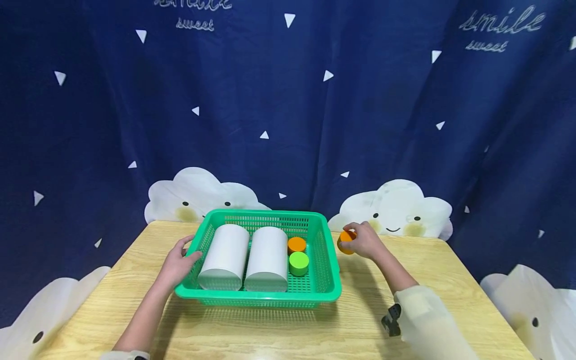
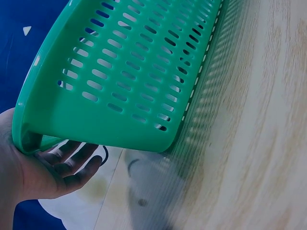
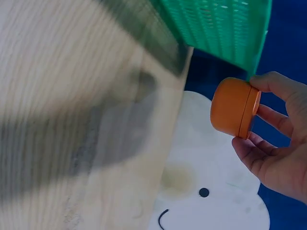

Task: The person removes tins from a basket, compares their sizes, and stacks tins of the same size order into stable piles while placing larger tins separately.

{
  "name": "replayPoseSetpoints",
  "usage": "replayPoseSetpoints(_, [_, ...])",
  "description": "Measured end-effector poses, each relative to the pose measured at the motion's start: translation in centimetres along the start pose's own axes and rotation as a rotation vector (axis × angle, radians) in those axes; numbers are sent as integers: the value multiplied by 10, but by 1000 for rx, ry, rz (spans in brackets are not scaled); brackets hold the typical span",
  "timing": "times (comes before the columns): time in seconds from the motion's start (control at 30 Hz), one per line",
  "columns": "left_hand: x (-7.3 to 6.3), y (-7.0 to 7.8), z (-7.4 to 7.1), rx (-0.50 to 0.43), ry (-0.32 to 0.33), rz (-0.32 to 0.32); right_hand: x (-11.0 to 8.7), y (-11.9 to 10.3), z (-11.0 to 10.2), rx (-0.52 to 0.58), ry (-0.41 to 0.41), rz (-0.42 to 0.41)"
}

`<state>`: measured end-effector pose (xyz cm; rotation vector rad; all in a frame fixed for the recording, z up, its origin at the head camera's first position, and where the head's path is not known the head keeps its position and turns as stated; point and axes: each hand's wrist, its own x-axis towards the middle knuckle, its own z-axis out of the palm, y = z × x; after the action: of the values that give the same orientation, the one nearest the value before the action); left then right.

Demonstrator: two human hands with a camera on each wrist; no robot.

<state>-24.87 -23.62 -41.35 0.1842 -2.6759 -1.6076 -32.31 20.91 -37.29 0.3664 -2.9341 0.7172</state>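
A green plastic basket [image 1: 258, 296] with slotted walls stands on the table. My left hand [image 1: 176, 265] grips its left rim, thumb over the top and fingers outside; the left wrist view shows those fingers [image 2: 79, 165] below the rim. Right of the basket, my right hand [image 1: 366, 241] pinches a small round orange jar [image 3: 232, 106] in the air between thumb and fingertips. Inside the basket lie two white cylinders [image 1: 227, 252] side by side. To their right sit another orange round jar [image 1: 297, 244] and a lime-green round jar [image 1: 299, 262].
The light wooden table [image 1: 252, 332] extends on both sides of the basket. A dark blue curtain [image 1: 270, 90] with white triangles and clouds hangs just behind the table's far edge.
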Motion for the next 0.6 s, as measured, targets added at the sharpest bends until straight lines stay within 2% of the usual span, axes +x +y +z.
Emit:
replayPoseSetpoints(0.27, [0, 0, 1, -10, 3, -11, 5, 18, 19, 25, -1, 22])
replayPoseSetpoints(0.6, [3, -4, 1, -20, 6, -16, 9, 24, 43, 63, -4, 51])
